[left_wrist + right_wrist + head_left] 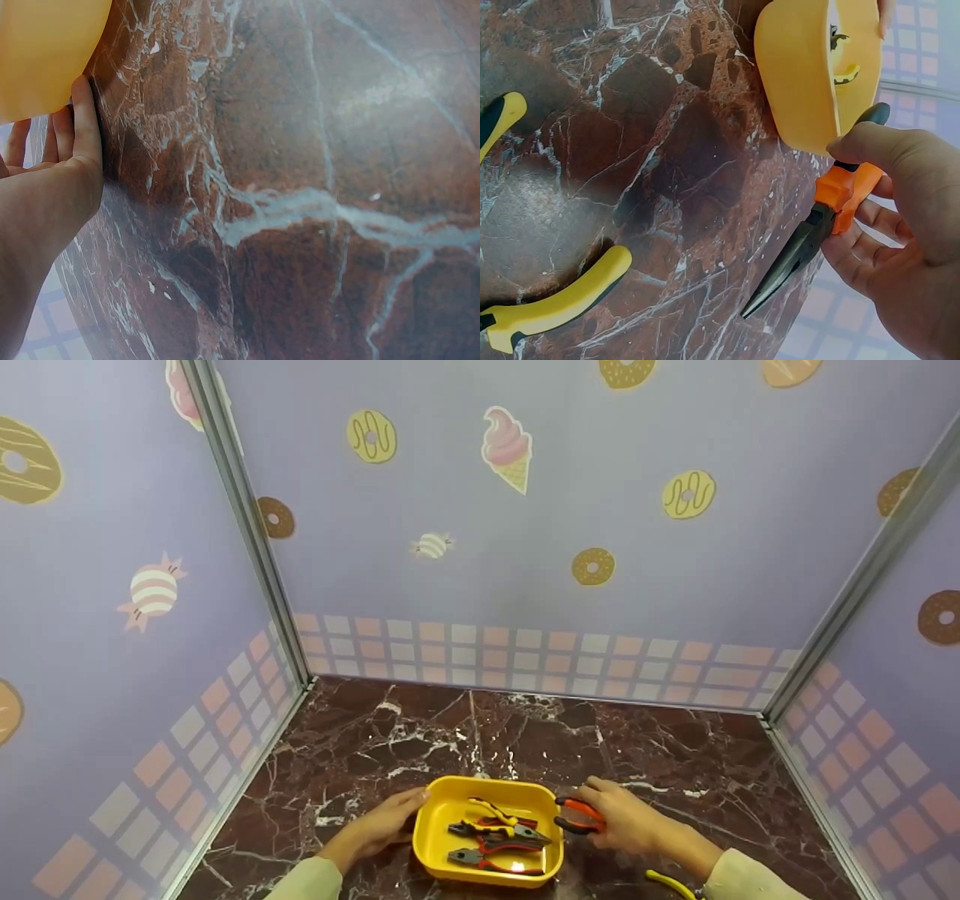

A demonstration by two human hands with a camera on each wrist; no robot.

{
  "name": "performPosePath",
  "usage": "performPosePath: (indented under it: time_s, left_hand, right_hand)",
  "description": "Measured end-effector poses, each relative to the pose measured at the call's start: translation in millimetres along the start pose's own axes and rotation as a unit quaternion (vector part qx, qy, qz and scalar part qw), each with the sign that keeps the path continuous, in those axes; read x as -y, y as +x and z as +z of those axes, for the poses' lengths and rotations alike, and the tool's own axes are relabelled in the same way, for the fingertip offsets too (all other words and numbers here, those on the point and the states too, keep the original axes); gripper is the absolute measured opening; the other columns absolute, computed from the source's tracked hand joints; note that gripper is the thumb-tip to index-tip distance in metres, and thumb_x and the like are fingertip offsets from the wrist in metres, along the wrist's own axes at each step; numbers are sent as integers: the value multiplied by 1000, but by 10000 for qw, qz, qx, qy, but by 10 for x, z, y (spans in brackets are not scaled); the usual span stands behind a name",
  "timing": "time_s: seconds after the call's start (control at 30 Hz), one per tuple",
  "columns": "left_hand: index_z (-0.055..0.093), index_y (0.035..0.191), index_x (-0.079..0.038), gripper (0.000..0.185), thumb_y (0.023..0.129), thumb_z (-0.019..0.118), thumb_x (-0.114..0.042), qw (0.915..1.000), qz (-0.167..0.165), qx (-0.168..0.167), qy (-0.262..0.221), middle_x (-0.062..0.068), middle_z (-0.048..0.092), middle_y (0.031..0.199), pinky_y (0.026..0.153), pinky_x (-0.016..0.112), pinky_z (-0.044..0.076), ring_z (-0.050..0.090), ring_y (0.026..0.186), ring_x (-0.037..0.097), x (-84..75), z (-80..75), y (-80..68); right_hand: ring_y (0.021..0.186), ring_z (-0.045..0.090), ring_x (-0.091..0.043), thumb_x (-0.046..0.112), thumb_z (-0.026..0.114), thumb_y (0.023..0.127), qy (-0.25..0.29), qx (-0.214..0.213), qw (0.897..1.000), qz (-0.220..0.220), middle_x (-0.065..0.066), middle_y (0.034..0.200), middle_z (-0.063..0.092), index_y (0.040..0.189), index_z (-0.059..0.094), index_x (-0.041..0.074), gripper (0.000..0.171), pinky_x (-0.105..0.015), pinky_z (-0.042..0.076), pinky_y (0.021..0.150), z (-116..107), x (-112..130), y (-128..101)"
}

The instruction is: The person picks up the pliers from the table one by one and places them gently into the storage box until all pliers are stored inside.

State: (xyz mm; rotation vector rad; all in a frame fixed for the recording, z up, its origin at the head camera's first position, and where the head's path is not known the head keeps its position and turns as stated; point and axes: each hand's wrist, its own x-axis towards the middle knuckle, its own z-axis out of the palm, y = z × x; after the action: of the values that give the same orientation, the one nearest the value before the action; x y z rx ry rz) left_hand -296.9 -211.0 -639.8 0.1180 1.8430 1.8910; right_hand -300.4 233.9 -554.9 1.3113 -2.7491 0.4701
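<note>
A yellow plastic basin [429, 840] sits near the front of the table, with several pliers inside: one with yellow and black handles [491, 829], others with red and black handles [491, 864]. Against the basin's left side rests my left hand [375, 821], its fingers fairly straight along the outer wall. My right hand [626, 819] holds long-nose pliers [799, 244] by their orange and black handles. Their dark jaws point away from the basin in the right wrist view, while the handle ends are beside its right rim.
A yellow and black tool handle [574, 300] lies on the dark marbled table [540, 735] right of the basin. A second yellow handle end [510, 112] shows at the right wrist view's left edge. Patterned panels [525, 585] enclose the table at the back and both sides.
</note>
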Motion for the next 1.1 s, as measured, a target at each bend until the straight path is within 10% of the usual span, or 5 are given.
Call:
performPosePath:
  time_s: [1.1]
  left_hand:
    - [31, 163, 5, 72, 114, 47, -45, 10000, -80, -52, 23, 27, 53, 151, 104, 54, 57, 62, 130, 35, -2, -2, 10]
  right_hand:
    - [86, 52, -13, 12, 93, 70, 204, -90, 9997, 72, 0, 100, 59, 120, 61, 11, 59, -32, 51, 69, -9, 52, 161]
